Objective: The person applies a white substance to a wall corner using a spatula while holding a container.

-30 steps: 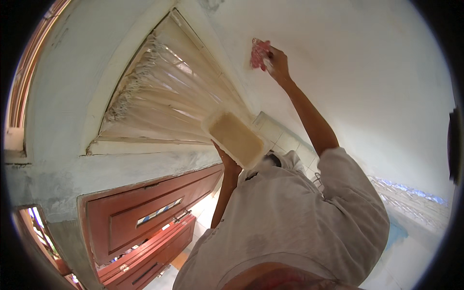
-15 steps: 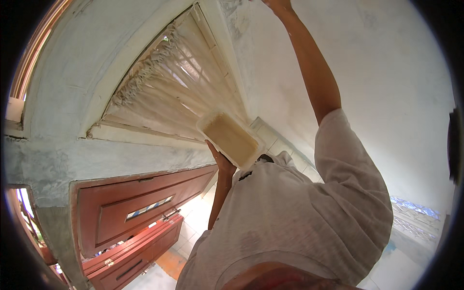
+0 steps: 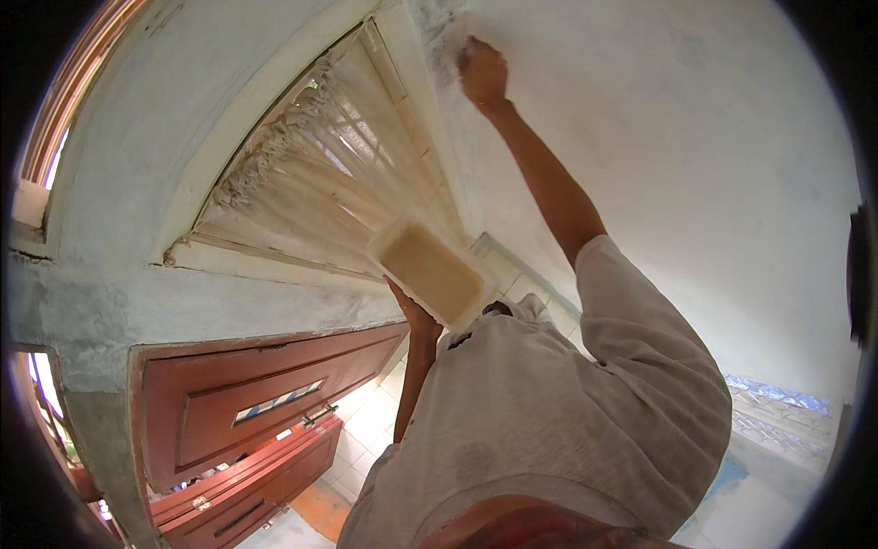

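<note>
My left hand point(image 3: 417, 309) grips a whitish rectangular plastic tub point(image 3: 462, 320) by its near left side. Its inside looks tan, perhaps from cloudy liquid. Up by the wall corner, my right hand point(image 3: 483, 73) is closed with its fingers curled against or close to the wall point(image 3: 640, 137). Whatever those fingers hold, if anything, cannot be made out. Dark grey smudges point(image 3: 443, 50) mark the wall beside that hand.
Left of the corner is a window with a gathered beige curtain point(image 3: 320, 174). Below it stand reddish-brown panelled doors point(image 3: 219, 412) with metal handles. Pale floor tiles point(image 3: 366, 425) show below. A dark object point(image 3: 860, 274) is at the far right edge.
My right hand has come down and left from the upper edge, and now shows whole beside the smudged wall. The tub has shifted and tilted slightly in my left hand.
</note>
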